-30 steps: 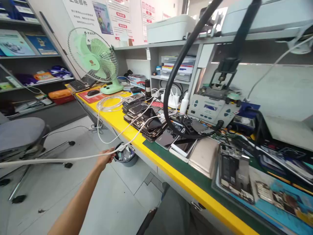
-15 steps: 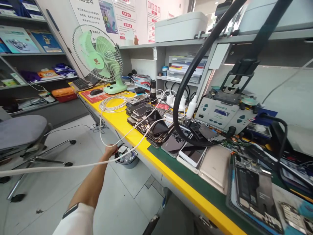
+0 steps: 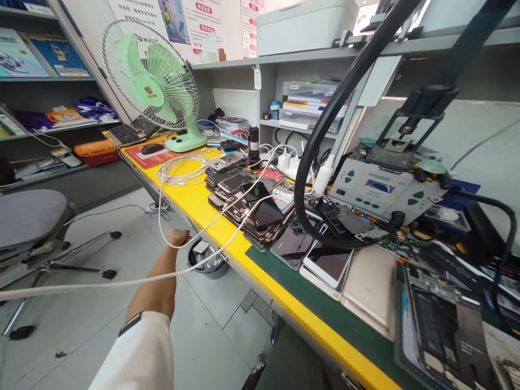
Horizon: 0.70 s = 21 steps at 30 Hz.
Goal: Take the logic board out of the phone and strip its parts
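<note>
My left hand (image 3: 179,236) is stretched out at the left, beside the yellow edge of the workbench (image 3: 190,199). Its fingers look curled closed, and whatever they might hold is hidden. Just below and to the right of it, a grey waste bin (image 3: 215,270) full of scraps stands on the floor under the bench. A white cable (image 3: 117,283) hangs across the view, passing over my forearm. My right hand is out of view.
Stacked phone parts (image 3: 231,187) and several phones lie along the bench, with a gold phone (image 3: 371,287) near its front. A green fan (image 3: 150,89), a coiled cable (image 3: 182,169) and a soldering station (image 3: 377,187) stand behind. A chair (image 3: 30,216) is at the left.
My left hand has moved up and slightly left, away from over the bin's rim. The view has shifted a little, so the bench things appear farther apart.
</note>
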### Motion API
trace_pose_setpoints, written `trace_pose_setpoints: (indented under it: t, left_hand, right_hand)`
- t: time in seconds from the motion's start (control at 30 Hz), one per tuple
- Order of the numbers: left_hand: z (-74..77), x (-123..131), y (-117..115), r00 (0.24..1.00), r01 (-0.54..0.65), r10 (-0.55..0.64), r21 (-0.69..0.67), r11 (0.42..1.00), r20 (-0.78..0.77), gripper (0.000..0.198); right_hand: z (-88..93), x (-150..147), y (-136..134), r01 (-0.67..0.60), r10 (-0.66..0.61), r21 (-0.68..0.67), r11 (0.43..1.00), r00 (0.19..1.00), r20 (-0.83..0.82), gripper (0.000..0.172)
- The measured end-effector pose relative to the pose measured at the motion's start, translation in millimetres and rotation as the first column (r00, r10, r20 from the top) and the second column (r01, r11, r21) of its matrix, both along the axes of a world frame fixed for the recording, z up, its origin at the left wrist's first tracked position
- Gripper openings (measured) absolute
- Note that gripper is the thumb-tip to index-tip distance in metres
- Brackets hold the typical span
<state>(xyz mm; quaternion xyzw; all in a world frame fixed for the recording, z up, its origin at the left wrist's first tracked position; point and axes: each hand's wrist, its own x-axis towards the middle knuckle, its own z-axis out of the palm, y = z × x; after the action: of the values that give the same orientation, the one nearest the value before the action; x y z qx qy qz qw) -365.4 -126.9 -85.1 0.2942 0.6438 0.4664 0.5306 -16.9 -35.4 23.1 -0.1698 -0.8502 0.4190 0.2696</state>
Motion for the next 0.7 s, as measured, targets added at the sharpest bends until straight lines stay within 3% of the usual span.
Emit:
trace_pose_setpoints:
  t: [0.4,0.7]
  left_hand:
    - [-21.7,-46.0,-6.5,0.998,-0.026,0.023,-0.038,0.999,-0.064,0.035]
    - [-23.7,-44.9,-0.2,0.993,0.033,-0.039,-0.06,0.998,-0.114,0.036]
  right_hand:
    - [0.7,0.6,1.6,-0.002,0.0,0.045,0.999,1.0,0.027,0.027]
    - [-4.9,-2.7,6.1,0.026,-0.027,0.032,0.999,0.999,0.03,0.027]
